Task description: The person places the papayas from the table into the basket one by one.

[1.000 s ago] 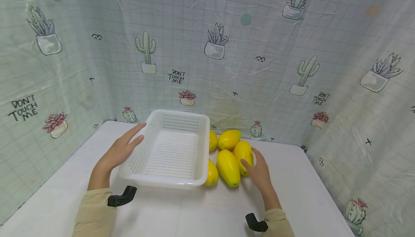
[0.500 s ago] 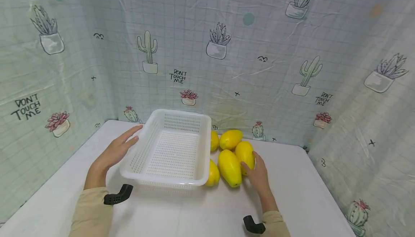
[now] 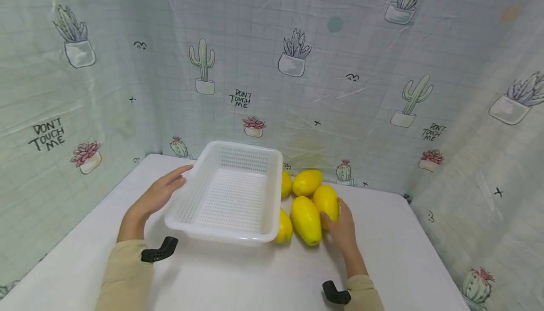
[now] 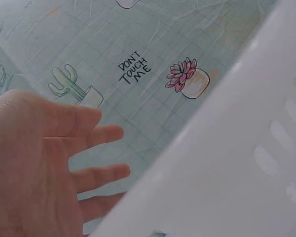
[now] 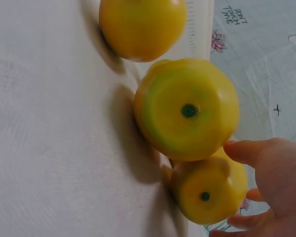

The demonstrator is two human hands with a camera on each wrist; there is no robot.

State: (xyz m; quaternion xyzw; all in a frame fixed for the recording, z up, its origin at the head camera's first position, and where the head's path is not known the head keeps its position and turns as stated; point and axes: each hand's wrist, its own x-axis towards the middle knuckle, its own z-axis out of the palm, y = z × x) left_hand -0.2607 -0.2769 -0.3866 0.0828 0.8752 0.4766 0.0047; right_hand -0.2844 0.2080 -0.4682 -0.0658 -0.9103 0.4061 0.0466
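A white perforated plastic basket (image 3: 225, 236), with nothing in it, stands tilted toward me on the white table. My left hand (image 3: 156, 195) is at its left side, fingers loosely stretched; in the left wrist view the fingers (image 4: 101, 175) lie close to the basket wall (image 4: 222, 163), which partly hides them. To the basket's right lie several yellow papayas. My right hand (image 3: 345, 228) grips the rightmost papaya (image 3: 326, 201), its thumb on the near left side and fingers round the right. A longer papaya (image 3: 306, 220) lies right beside it, green-tinged at its end (image 5: 188, 111) in the right wrist view.
One papaya (image 3: 308, 182) lies at the back, and two more, one far (image 3: 286, 183) and one near (image 3: 284, 228), are partly hidden by the basket's right side. A cactus-printed curtain (image 3: 255, 65) hangs behind the white table (image 3: 238, 278) and along its sides.
My right hand has closed in round the rightmost papaya. My left hand stays beside the basket with little movement. The whole head view has shifted slightly to the right.
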